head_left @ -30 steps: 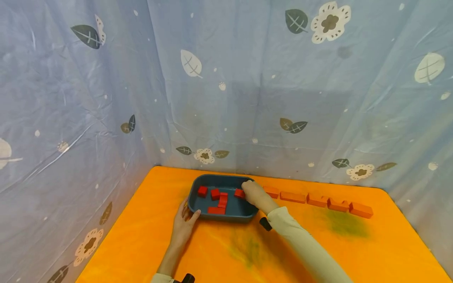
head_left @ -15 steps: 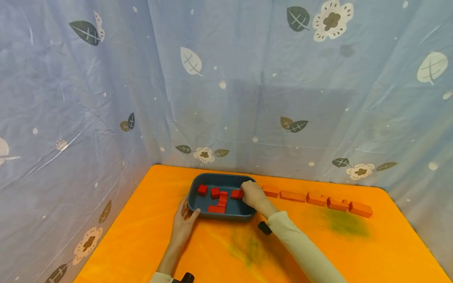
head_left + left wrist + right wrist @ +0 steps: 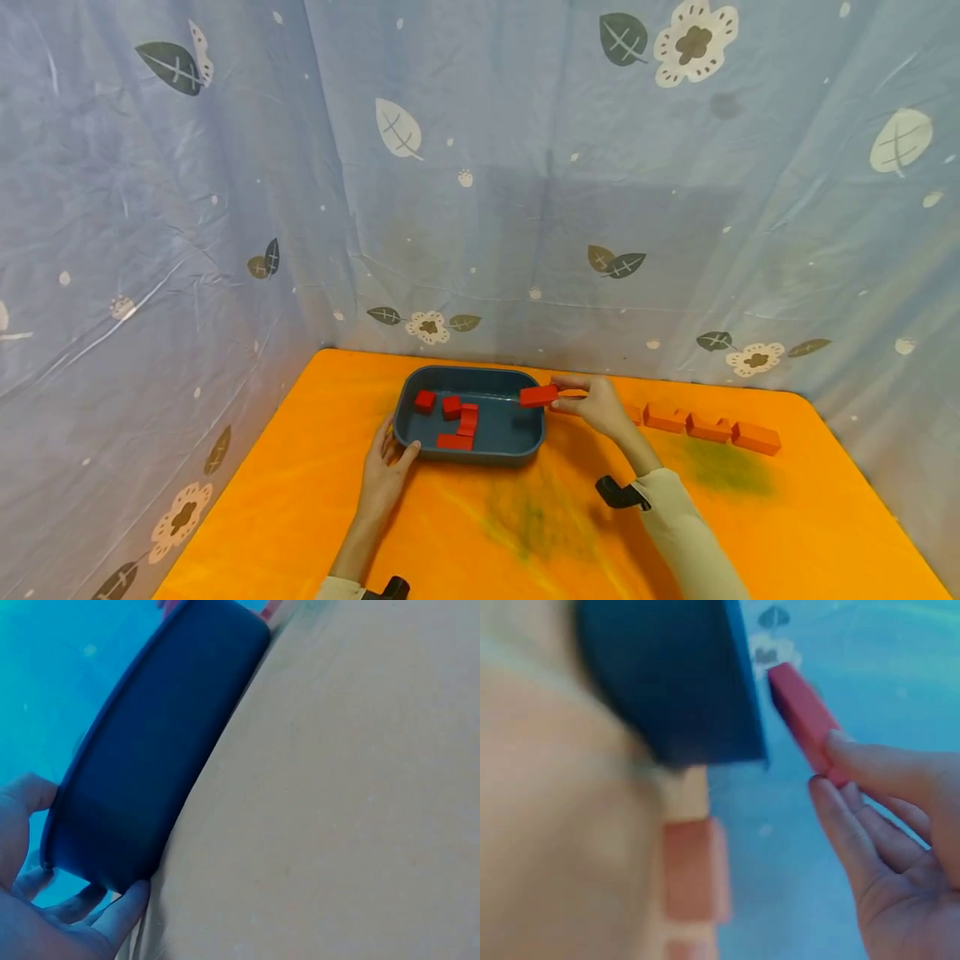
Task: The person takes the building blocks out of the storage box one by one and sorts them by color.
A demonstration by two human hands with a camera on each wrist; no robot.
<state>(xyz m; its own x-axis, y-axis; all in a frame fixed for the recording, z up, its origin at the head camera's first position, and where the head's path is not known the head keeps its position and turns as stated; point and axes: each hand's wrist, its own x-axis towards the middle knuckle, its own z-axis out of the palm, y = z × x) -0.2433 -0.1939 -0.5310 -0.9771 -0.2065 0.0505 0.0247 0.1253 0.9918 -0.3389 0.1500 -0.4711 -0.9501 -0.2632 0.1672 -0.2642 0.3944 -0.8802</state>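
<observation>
Ok, red blk (image 3: pixel 536 397) pinched by 1 end btwn R fingers (image 3: pixel 885 766).

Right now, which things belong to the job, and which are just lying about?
Likely the job:
left hand, holding dark blue tray
right hand, pinching red rectangular block
red blocks inside tray
orange block row

Just surroundings:
floral curtain
orange tabletop

No text, label, brand, number or sign can be read in the head view or either wrist view: none on the dark blue-grey, rounded rectangular tray (image 3: pixel 501 427), the bright red oblong block (image 3: pixel 537 396), the row of orange blocks (image 3: pixel 756 437), the orange desk (image 3: pixel 450 533) or the pale blue, flower-and-leaf patterned curtain (image 3: pixel 487 225).
</observation>
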